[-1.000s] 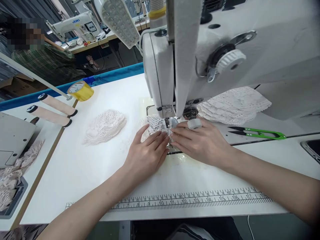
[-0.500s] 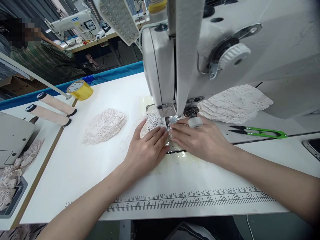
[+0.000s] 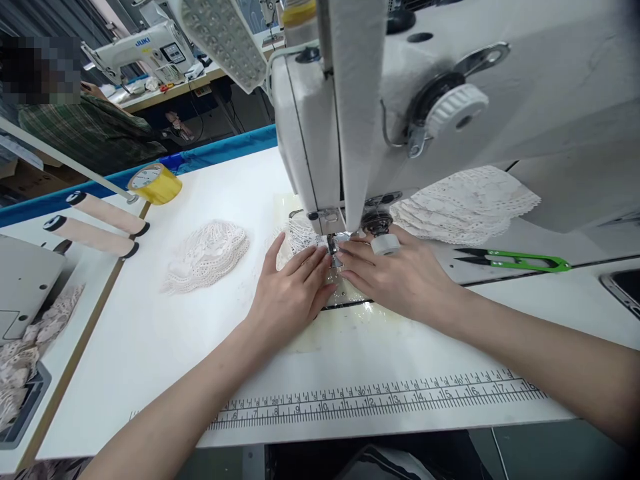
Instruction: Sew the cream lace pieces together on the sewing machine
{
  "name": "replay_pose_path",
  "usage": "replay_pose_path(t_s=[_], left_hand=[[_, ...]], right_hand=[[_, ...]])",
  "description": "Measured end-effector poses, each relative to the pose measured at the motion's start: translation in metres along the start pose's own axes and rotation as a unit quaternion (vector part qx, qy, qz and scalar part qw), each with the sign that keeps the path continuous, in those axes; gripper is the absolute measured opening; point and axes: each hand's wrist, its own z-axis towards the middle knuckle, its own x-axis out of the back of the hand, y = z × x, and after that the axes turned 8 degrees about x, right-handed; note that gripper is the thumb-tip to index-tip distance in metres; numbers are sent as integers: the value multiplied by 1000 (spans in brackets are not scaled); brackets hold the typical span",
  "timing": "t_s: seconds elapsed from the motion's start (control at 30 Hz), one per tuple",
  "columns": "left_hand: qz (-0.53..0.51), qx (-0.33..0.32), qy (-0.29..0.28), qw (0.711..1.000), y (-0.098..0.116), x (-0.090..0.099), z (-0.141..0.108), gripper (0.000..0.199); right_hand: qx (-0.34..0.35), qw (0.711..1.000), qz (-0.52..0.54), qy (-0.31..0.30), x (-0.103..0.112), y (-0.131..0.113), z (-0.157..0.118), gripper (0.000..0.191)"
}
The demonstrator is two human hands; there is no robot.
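Observation:
A piece of white lace (image 3: 301,232) lies under the needle area of the sewing machine (image 3: 310,147), partly hidden by my fingers. My left hand (image 3: 287,283) rests flat on it, left of the presser foot (image 3: 331,245), fingers stretched out and thumb spread. To the right of the foot, my right hand (image 3: 400,277) lies palm down with its fingers extended toward the needle. Both sets of fingertips are close to the foot, and what is beneath them is hidden. A stack of lace pieces (image 3: 207,257) sits on the table left of my hands.
More lace pieces (image 3: 465,203) are piled behind my right hand. Green thread snips (image 3: 525,260) lie to the right. Yellow tape (image 3: 156,183) and thread cones (image 3: 90,237) stand at the left. A printed ruler (image 3: 350,403) runs along the front edge. Another person (image 3: 85,133) sits beyond.
The whole view has shifted slightly. Both hands stay flat beside the presser foot, and the left fingertips are a little closer to it.

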Motion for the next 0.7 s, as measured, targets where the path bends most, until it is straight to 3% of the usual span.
replay_pose_path(t_s=[0.7], left_hand=[[-6, 5, 1, 1000, -2, -1, 0, 31]], right_hand=[[-12, 1000, -12, -5, -1, 1, -1, 27]])
